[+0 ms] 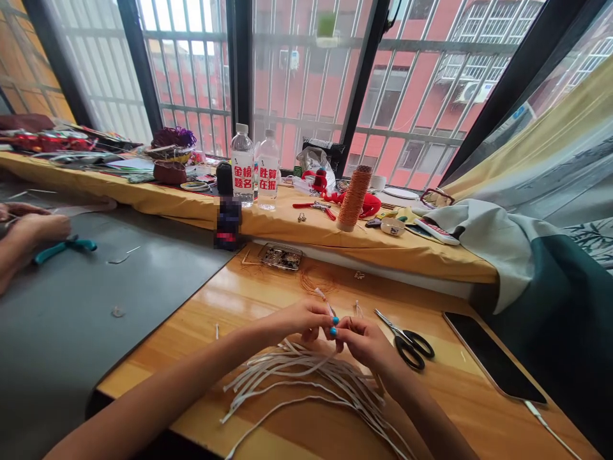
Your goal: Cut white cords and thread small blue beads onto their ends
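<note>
Fingertip to fingertip above the wooden table, my left hand (311,319) and my right hand (364,340) are pinched together on a white cord (320,293). The cord's upper end sticks up past my fingers, with an orange band near it. Just beyond lies a loose coil of thin orange thread (313,279). Under my hands a bundle of cut white cords (282,365) spreads across the table. Scissors (407,342) with black handles rest to the right of my right hand, blades partly apart. My fingers hide the exact pinching point.
At left, another person's hands (36,227) work over a grey mat (158,281) near teal-handled pliers (64,248). A phone (493,358) on a cable lies right. Behind are a tray of small parts (281,257), water bottles (243,167) and an orange thread spool (354,199).
</note>
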`<control>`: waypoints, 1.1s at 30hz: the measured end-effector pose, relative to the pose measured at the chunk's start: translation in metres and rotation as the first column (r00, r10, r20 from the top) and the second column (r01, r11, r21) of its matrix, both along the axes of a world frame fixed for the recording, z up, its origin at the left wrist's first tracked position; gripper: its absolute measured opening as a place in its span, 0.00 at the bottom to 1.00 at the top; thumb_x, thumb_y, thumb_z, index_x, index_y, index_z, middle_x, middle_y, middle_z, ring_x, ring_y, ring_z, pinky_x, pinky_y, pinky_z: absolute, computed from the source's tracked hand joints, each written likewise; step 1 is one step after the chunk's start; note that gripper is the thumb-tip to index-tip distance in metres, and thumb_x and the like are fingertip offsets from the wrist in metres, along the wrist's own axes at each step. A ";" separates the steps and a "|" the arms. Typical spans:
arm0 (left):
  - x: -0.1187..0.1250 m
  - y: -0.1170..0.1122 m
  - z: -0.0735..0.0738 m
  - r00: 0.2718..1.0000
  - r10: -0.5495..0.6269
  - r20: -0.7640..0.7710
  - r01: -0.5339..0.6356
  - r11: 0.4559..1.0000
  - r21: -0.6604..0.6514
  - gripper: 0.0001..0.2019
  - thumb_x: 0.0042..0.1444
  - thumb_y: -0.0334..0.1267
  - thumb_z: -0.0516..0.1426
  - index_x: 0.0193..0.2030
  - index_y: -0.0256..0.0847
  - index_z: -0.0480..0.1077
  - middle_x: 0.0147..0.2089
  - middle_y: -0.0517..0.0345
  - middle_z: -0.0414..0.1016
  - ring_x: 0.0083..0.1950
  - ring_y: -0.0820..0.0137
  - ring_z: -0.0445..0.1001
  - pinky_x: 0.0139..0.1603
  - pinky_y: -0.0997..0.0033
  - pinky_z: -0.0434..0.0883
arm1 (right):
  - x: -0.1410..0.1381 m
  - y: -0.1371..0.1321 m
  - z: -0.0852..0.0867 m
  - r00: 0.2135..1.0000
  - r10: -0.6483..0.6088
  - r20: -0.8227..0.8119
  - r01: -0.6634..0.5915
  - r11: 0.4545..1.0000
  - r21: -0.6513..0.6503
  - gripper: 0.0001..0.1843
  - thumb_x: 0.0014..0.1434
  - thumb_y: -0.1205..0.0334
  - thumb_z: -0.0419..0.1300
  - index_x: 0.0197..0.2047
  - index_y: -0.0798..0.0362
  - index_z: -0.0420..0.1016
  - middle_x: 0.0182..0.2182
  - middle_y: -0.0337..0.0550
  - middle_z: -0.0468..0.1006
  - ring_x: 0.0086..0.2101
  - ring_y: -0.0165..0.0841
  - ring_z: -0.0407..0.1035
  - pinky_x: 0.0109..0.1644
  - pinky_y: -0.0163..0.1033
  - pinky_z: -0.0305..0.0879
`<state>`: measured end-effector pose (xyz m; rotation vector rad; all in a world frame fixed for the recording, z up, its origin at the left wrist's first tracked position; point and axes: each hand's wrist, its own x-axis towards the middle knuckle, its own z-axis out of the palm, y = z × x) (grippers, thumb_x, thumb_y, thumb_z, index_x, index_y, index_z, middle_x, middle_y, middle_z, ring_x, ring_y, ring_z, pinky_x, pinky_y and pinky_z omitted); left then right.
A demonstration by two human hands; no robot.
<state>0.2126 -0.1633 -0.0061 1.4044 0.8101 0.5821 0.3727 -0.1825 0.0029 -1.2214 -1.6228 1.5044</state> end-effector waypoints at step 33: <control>-0.005 0.019 -0.021 0.977 0.208 -0.037 -0.209 0.977 -0.030 0.14 0.39 0.44 0.57 0.25 0.32 0.70 0.18 0.63 0.64 0.17 0.81 0.56 0.16 0.79 0.55 | 0.019 0.008 -0.019 0.596 -0.444 0.669 -0.523 0.418 0.743 0.18 0.55 0.67 0.51 0.50 0.54 0.64 0.33 0.46 0.68 0.31 0.33 0.62 0.35 0.35 0.57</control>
